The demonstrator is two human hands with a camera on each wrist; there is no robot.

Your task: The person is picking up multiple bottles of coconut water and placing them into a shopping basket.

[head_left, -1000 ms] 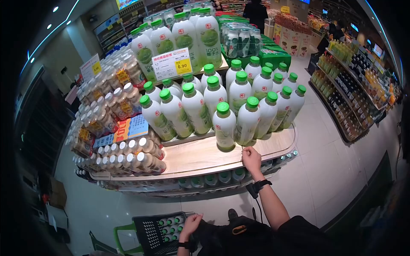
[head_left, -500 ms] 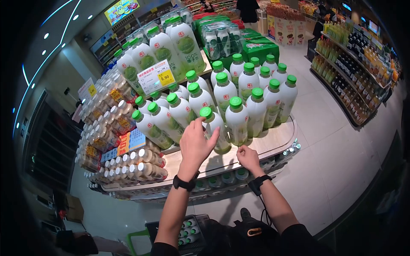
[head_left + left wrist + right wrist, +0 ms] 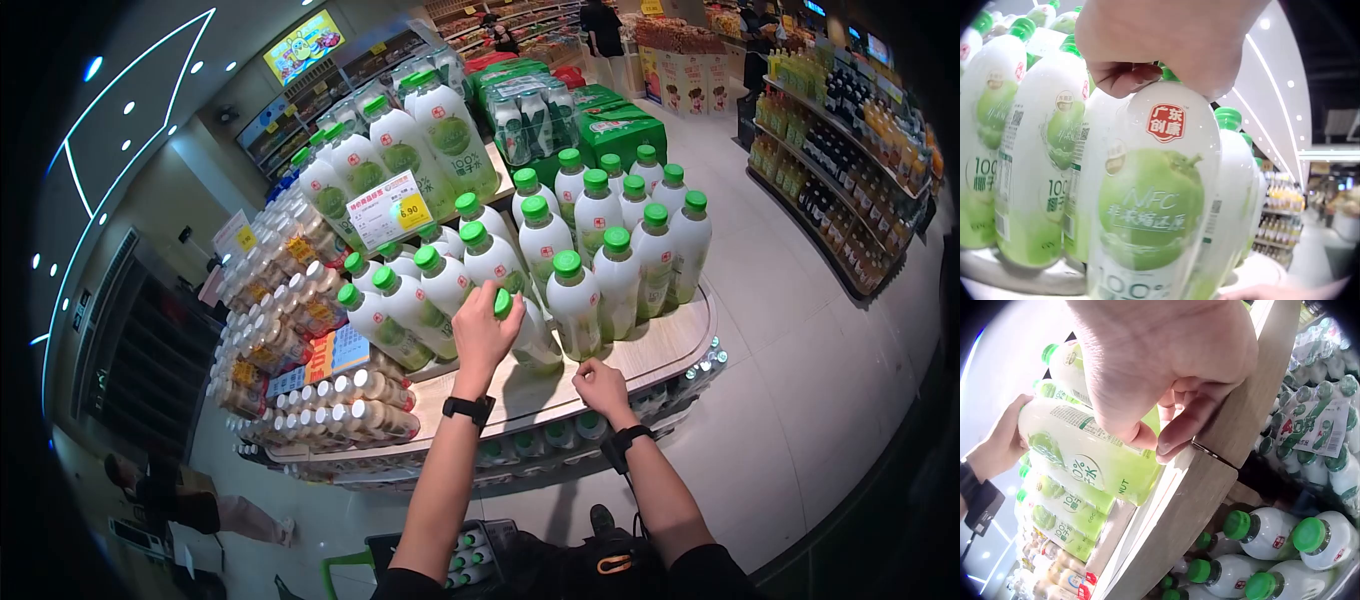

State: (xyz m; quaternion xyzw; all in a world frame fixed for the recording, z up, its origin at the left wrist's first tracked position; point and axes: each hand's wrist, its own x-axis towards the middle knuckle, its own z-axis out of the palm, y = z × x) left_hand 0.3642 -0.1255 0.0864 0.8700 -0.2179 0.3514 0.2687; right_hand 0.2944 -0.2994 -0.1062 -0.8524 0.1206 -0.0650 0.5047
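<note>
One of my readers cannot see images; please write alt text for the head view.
A person's left hand grips a green-capped coconut water bottle near its top, at a shop display table; the right hand is near the table's front edge. Matching bottles stand beside and behind it; a price sign reads 6.90.

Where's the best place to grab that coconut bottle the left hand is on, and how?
Probably by its neck, just under the green cap, reaching down from the front like the left hand. The bottle is narrow up there, so fingers and thumb can curl round it. Its body is much wider, and other bottles crowd beside and behind it.
</note>
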